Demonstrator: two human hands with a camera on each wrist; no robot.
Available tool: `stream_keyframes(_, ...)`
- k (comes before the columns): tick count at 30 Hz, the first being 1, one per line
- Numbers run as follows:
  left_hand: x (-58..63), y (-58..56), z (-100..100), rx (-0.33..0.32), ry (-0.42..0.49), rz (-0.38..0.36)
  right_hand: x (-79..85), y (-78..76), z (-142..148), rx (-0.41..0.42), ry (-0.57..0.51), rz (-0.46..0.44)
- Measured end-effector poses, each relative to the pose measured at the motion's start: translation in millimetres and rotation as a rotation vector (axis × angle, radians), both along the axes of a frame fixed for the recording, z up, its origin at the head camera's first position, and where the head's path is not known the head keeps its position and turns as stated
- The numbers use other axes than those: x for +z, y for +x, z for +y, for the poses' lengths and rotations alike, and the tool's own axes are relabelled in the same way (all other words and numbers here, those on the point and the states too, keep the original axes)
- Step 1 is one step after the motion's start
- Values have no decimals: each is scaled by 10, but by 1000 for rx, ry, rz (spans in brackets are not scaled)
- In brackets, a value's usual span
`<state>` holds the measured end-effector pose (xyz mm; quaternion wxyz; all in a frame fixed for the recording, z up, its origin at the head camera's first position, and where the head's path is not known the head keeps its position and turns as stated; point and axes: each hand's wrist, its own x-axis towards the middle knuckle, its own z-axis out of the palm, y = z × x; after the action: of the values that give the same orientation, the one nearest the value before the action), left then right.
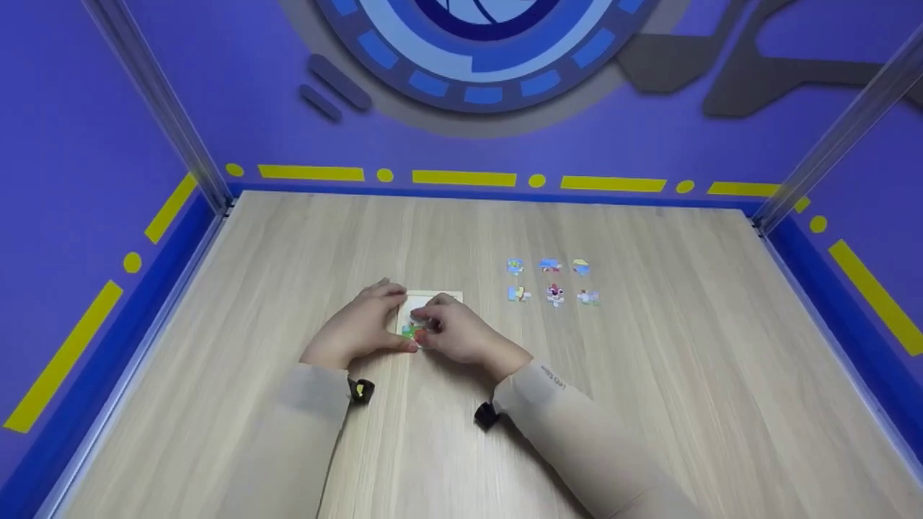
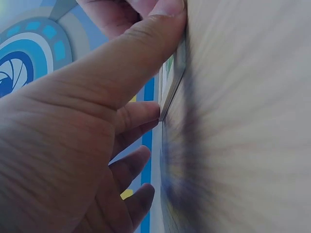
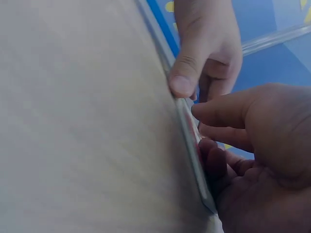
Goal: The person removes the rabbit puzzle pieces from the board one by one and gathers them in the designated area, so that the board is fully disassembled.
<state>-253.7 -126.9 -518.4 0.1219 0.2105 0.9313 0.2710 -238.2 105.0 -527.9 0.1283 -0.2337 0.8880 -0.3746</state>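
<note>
Two beige sleeves (image 1: 292,425) slant inward, wrists low over the wood-grain table (image 1: 649,360), fenced by blue-purple panels (image 1: 447,148) with yellow dashes. The left hand (image 1: 360,323) holds the left side of a small jigsaw tray (image 1: 422,299), thumb and fingers spread; the right hand (image 1: 461,333) bends over it, whether pinching a piece I can't tell. Six loose jigsaw pieces (image 1: 554,294) lie beyond, rightward.

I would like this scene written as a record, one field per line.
Left hand: holds pale, rectangular, wooden-looking tray at its left side
Right hand: over the tray; grip on any piece unclear
In tray: green and red jigsaw pieces, partly covered
Loose: six small, multicoloured jigsaw pieces, two rows of three, right of tray
Surface: pale wood-grain table
</note>
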Motion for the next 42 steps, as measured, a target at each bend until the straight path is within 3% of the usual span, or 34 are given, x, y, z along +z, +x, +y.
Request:
stream_keyframes(5, 7, 1, 6, -6, -2, 8, 0, 29, -32, 42, 68, 68)
stream_keyframes(10, 11, 8, 0, -7, -5, 11, -4, 41, -48, 53, 65, 86)
stream_keyframes(27, -12, -23, 0, -29, 2, 46, -63, 8, -73, 14, -46, 35)
stream_keyframes(42, -16, -24, -1, -24, 0, 42, -40, -1, -57, 31, -13, 16)
